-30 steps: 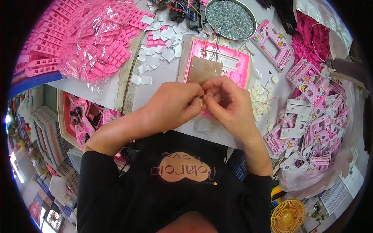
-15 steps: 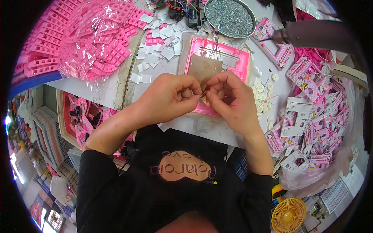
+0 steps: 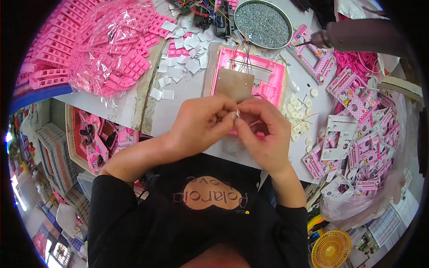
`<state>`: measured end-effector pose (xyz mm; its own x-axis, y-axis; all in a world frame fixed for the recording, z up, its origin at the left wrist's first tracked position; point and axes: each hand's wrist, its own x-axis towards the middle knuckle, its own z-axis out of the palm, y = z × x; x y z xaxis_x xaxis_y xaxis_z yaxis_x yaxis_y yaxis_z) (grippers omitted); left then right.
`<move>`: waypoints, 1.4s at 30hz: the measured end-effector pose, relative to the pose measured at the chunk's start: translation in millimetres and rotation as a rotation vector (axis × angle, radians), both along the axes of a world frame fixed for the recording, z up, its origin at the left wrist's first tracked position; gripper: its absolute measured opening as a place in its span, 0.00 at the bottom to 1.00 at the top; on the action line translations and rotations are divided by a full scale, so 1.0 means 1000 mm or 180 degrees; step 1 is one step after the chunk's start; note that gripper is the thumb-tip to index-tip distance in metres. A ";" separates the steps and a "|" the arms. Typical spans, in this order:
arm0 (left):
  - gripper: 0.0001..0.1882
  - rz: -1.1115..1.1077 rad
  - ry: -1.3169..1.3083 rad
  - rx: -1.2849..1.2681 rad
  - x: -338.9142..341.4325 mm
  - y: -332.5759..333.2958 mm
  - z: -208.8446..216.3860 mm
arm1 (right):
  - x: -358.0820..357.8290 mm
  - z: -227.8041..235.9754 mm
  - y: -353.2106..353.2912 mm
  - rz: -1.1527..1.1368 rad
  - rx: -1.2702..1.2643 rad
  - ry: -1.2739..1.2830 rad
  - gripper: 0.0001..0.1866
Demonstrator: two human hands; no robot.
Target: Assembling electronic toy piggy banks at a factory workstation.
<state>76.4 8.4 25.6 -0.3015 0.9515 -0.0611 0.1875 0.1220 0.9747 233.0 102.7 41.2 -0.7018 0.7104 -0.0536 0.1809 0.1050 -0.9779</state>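
My left hand [image 3: 199, 119] and my right hand [image 3: 267, 134] meet fingertip to fingertip, both closed in a pinch. Between the tips shows a tiny whitish piece, too small to name. Just beyond them lies a pink plastic housing [image 3: 278, 78], its near part hidden by my hands. A flat brown board [image 3: 234, 84] rests over the housing's left side. Thin wires [image 3: 244, 58], some red and some dark, rise from behind the board toward the far edge.
Pink keypad parts in clear plastic [image 3: 109, 53] heap at the far left beside white paper squares [image 3: 193, 66]. A round tray of screws [image 3: 263, 24] stands at the back. White plastic wheels [image 3: 295, 107], printed panels [image 3: 357, 96] and a power screwdriver [image 3: 357, 36] occupy the right.
My hands have come closer together, fingertips now meeting on the small whitish piece. Earlier a thin, wire-like strand showed between them.
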 end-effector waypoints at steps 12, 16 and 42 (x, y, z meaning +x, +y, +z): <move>0.05 -0.0542 -0.1392 -0.1284 -0.032 0.019 0.009 | 0.006 -0.030 -0.005 0.0233 0.2206 0.0508 0.11; 0.06 -0.0881 -0.1138 -0.1155 -0.043 0.022 0.008 | 0.004 -0.032 -0.003 0.0356 0.2575 0.0469 0.12; 0.16 -0.0934 0.1964 0.1001 -0.034 -0.006 -0.026 | 0.000 -0.014 -0.002 0.1165 0.2838 -0.1139 0.13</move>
<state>42.3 2.0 -0.9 0.0757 0.9428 0.3248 0.6931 -0.2839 0.6626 233.4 100.6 27.1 -0.9299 0.3400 0.1403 0.2573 0.8739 -0.4123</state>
